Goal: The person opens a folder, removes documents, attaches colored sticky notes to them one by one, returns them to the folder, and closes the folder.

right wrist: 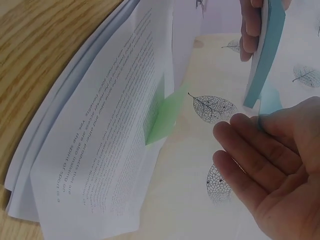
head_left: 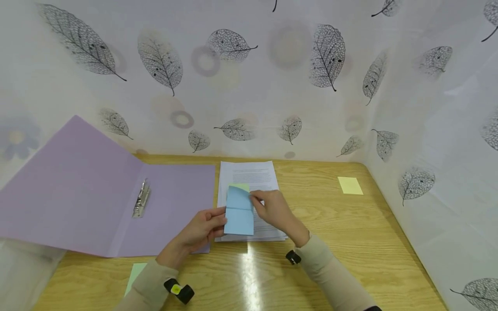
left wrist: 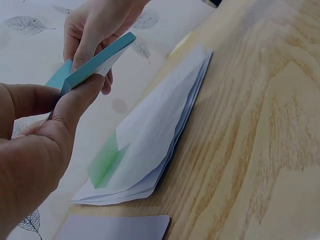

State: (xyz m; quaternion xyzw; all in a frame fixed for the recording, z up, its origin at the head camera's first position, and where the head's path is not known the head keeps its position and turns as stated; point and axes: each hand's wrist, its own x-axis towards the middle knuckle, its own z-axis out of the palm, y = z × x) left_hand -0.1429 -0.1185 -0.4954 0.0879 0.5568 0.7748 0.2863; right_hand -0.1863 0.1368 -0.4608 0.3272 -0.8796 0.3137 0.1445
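Observation:
A blue sticky note pad (head_left: 239,223) is held over the stack of printed paper (head_left: 249,169). My left hand (head_left: 199,230) grips its left side, thumb on one face and fingers on the other, as the left wrist view shows. Between thumb and forefinger, my right hand (head_left: 274,211) pinches the top blue sheet (head_left: 238,197), which is lifted and bent away from the pad. Its other fingers are loosely bent in the right wrist view. On the top printed page sits a folded green sticky note (right wrist: 165,116), partly hidden behind the blue sheet in the head view.
Left of the paper lies an open purple ring binder (head_left: 175,194) with a metal clip (head_left: 142,199). A yellow sticky note (head_left: 350,185) lies at the right on the wooden table (head_left: 342,242). A green note (head_left: 134,274) shows beside the left sleeve. Leaf-patterned cloth (head_left: 249,95) surrounds the table.

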